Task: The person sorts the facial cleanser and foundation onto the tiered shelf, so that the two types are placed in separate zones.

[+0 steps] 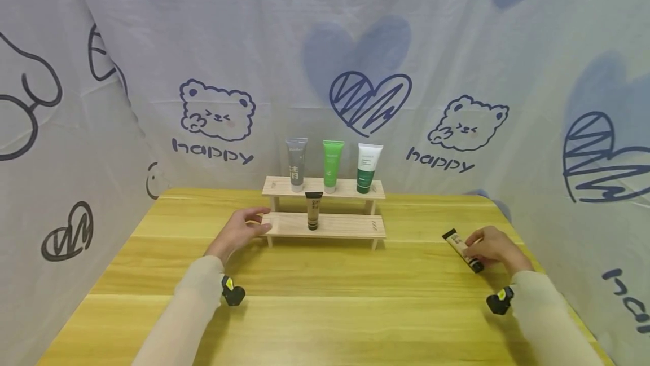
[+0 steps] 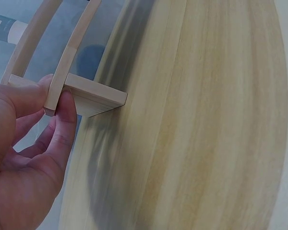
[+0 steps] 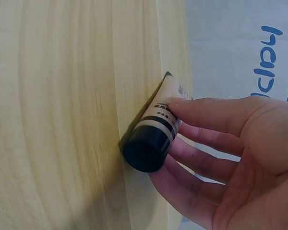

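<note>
A two-step wooden display rack (image 1: 350,226) stands toward the back of the table. My left hand (image 1: 238,233) pinches the left end of its lower step between thumb and fingers, close up in the left wrist view. At the right, my right hand (image 1: 495,247) grips a beige squeeze tube (image 3: 158,112) with a black cap, thumb on one side and fingers on the other. The tube lies slanted, low over the table; whether it touches the wood I cannot tell. A similar beige tube (image 1: 313,212) stands cap-down on the lower step, left of its middle.
On the upper step stand a grey tube (image 1: 297,164), a green tube (image 1: 332,166) and a white-and-green tube (image 1: 368,167), all cap-down. The yellow wooden table (image 1: 355,309) reaches back to a printed curtain (image 1: 284,61), which also hangs along both sides.
</note>
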The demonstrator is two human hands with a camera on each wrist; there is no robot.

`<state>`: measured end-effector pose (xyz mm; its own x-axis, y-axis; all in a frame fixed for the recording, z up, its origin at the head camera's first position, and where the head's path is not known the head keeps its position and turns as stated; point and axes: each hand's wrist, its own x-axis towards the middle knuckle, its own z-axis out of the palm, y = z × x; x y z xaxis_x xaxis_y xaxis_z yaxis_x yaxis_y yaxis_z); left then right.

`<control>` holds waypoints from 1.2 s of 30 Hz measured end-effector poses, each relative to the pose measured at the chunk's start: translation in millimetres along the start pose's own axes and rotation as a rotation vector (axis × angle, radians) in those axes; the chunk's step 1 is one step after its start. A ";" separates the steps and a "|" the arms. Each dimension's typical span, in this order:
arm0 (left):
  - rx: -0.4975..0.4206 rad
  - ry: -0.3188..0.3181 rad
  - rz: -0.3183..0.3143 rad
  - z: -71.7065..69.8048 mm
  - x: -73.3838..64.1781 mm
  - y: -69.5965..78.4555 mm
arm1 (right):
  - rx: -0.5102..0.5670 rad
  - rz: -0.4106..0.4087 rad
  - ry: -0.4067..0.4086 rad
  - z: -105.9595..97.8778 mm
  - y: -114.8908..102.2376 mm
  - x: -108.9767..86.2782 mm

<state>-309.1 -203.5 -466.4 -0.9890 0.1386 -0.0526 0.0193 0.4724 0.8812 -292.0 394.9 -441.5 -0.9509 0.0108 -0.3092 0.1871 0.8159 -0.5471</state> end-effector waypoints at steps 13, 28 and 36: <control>-0.015 0.000 -0.006 0.9 1.3 -2.0 | -0.026 -0.039 0.016 5.4 -4.4 4.2; -0.017 -0.003 -0.019 0.6 -0.9 1.6 | 0.191 -0.189 0.085 22.3 -67.8 -2.9; -0.007 0.007 -0.020 -0.1 -1.5 1.6 | 0.248 -0.268 0.185 37.9 -108.9 -2.3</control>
<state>-307.6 -203.0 -464.9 -0.9902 0.1229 -0.0664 -0.0010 0.4693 0.8831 -300.8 284.1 -410.7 -0.9982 -0.0605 0.0025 -0.0408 0.6403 -0.7671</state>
